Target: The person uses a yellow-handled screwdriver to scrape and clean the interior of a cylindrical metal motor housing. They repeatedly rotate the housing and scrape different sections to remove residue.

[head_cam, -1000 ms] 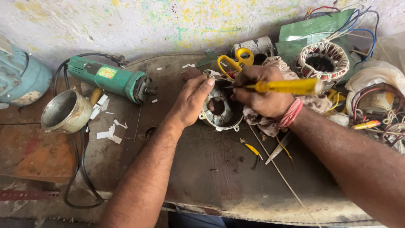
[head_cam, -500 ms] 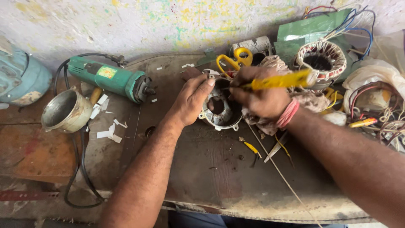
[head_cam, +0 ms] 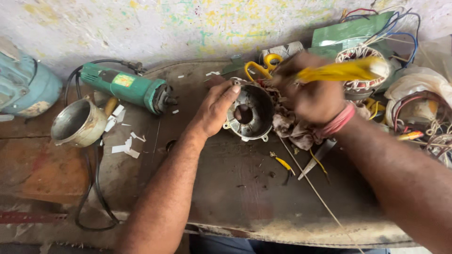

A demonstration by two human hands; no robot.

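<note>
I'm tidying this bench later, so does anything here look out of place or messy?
Yes. Torn white paper scraps lie scattered between the metal cup and the green grinder, and loose wires are tangled at the right edge. The left hand steadies a motor housing.

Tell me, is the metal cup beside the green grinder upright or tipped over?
Tipped. The metal cup lies tilted on the bench, its open mouth facing up and sideways, showing an empty inside.
</note>
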